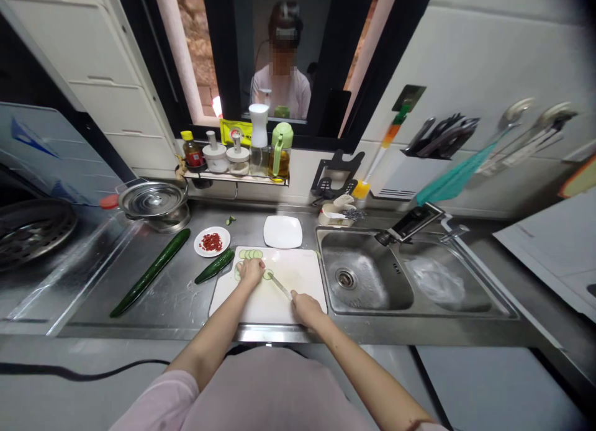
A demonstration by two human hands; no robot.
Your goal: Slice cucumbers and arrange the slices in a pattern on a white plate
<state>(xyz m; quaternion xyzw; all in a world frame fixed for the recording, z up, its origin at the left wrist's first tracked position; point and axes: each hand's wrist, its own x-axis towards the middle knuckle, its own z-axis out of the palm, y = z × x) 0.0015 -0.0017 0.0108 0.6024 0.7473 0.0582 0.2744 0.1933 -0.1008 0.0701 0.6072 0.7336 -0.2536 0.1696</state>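
The fingers of the right hand (pixel 305 308) are clamped on the handle of one knife (pixel 281 287). The fingers of the left hand (pixel 252 271) are bent and close together over the white board (pixel 279 312), and I cannot tell if they pinch anything. One round cucumber slice (pixel 267 274) is just to the right of the left fingers, at the knife's tip. Just past the left fingers is a row of about four slices (pixel 250 254), and more slices (pixel 238 271) peek out at their left side, partly hidden, so I cannot count those. To the left of the left fingers, one short piece of cucumber (pixel 214 266) lies against the edge of the board. Farther left, one long whole cucumber (pixel 151 272) lies on the bench (pixel 186 300). Past the left fingers and to the left is one round plate (pixel 198 243) with lots of little red bits (pixel 212 242), too many to count. Straight ahead of the fingers is one square white plate (pixel 282 231). To the right of the right fingers is a sink (pixel 367 310) with two bowls.
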